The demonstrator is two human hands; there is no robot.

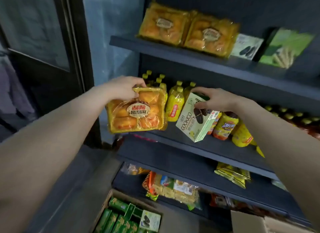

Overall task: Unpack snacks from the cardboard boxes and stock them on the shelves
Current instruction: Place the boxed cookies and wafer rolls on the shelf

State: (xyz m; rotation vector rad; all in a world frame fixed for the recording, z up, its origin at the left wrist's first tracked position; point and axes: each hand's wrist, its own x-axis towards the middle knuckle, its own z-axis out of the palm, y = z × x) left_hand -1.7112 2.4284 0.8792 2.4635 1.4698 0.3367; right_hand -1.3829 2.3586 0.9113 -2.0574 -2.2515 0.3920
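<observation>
From the head view, both arms are up at the dark shelving, and each hand has a snack in it. The left hand [123,88] pinches the top edge of a wrapped cake tray [136,111], thumb in front, fingers curled behind the rim, so the tray hangs face-out in front of the middle shelf [216,147]. The right hand [218,99] grips a pale green cookie box [197,119] from above, fingers curled over its top end; the box is tilted, its lower corner down near the shelf board, just beside the yellow bottles [174,104].

Up on the top shelf [173,49] two matching cake trays [187,31] lean against the back, with another cookie box [246,45] to their right. That looks like where these two belong, so I'd say the step in hand is the lift up to that row.

To do it well: carry the tray flat enough that the film doesn't snag the shelf lip, and slot it in next to its twins, label forward. The box wants straightening upright before it goes in beside its match, clear of the bottle caps on the way up.

Down below, the open cardboard box [110,198] shows green packets [117,219] not yet unpacked, so plenty is left.
</observation>
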